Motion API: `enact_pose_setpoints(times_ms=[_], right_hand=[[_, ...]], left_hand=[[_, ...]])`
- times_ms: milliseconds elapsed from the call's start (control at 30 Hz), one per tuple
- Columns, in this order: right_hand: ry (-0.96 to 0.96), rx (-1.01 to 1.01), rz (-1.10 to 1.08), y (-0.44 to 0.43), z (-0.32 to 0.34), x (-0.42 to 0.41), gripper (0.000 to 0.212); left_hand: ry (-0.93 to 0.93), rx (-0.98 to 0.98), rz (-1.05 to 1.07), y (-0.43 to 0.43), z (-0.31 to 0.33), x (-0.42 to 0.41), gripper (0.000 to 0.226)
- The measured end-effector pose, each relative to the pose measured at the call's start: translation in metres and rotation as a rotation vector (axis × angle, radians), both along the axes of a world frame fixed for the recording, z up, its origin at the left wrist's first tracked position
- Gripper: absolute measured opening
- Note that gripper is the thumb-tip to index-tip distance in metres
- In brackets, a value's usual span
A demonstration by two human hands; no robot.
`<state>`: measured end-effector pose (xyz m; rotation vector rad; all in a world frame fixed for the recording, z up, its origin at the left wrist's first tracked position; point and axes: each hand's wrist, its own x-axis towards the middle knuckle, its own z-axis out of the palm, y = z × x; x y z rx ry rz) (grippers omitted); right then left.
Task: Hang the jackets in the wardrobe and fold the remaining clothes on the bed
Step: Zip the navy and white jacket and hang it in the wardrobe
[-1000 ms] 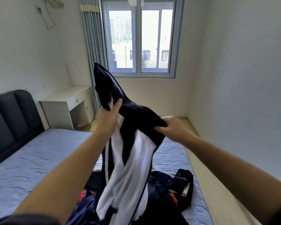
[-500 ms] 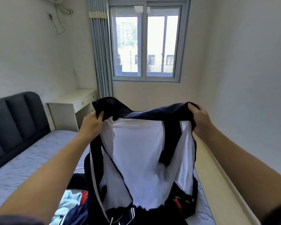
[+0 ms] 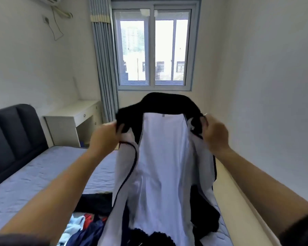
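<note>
I hold a dark navy jacket with a white lining [image 3: 160, 157] up in front of me, lining side facing me, collar at the top. My left hand [image 3: 105, 137] grips its left shoulder and my right hand [image 3: 215, 137] grips its right shoulder. The jacket hangs down over the bed [image 3: 34, 174]. Below it lies a heap of other clothes [image 3: 85, 226] in dark blue, red and pale blue, partly hidden by the jacket.
A dark padded headboard [image 3: 11, 132] stands at the left. A white desk [image 3: 71, 123] sits in the far corner beside grey curtains [image 3: 103, 68] and a window [image 3: 153, 48]. A strip of floor [image 3: 238, 197] runs between bed and right wall.
The bunched jacket has been spread out between my hands, then lifted higher with the collar arched up. My hands moved apart and the lining now faces me.
</note>
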<state>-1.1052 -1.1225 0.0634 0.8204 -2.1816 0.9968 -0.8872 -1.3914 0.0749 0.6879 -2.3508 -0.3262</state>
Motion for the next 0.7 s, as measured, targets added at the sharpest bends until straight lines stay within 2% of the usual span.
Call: enact_pose_setpoints(times_ms=[33, 67, 100, 133, 233, 300, 367, 433, 533, 633, 700], right_hand=[[-0.114, 0.311, -0.043, -0.002, -0.026, 0.003, 0.028], [-0.278, 0.516, -0.051, 0.001, -0.047, 0.004, 0.028], [-0.407, 0.521, -0.026, 0.003, -0.059, 0.002, 0.029], [-0.534, 0.388, 0.013, 0.004, -0.062, 0.001, 0.032], [-0.763, -0.074, 0.144, 0.003, -0.045, 0.004, 0.037], [-0.824, -0.23, 0.22, 0.001, -0.036, 0.015, 0.033], [-0.811, -0.278, 0.297, -0.002, -0.021, 0.032, 0.023], [-0.815, -0.333, 0.371, 0.0, -0.009, 0.049, 0.009], [-0.874, -0.406, 0.531, 0.009, 0.002, 0.075, 0.019], [-0.9, -0.34, 0.604, 0.024, 0.001, 0.098, 0.019], [-0.906, -0.305, 0.64, 0.032, 0.004, 0.107, 0.02]], left_hand=[[-0.347, 0.104, 0.028, 0.009, -0.017, 0.0, 0.029], [-0.571, 0.284, 0.037, 0.015, -0.03, 0.003, 0.024], [-0.636, 0.423, 0.036, 0.018, -0.037, 0.006, 0.025], [-0.581, 0.493, 0.024, 0.018, -0.04, 0.005, 0.029], [-0.361, 0.521, -0.005, 0.018, -0.03, 0.0, 0.033], [-0.197, 0.653, -0.032, 0.026, -0.022, 0.0, 0.028], [-0.039, 0.789, -0.072, 0.035, -0.012, -0.004, 0.025], [0.04, 0.935, -0.144, 0.047, 0.001, -0.002, 0.022], [0.011, 1.146, -0.269, 0.067, 0.008, 0.009, 0.029], [-0.029, 1.316, -0.353, 0.083, 0.002, 0.026, 0.035], [-0.015, 1.343, -0.398, 0.091, 0.003, 0.034, 0.033]])
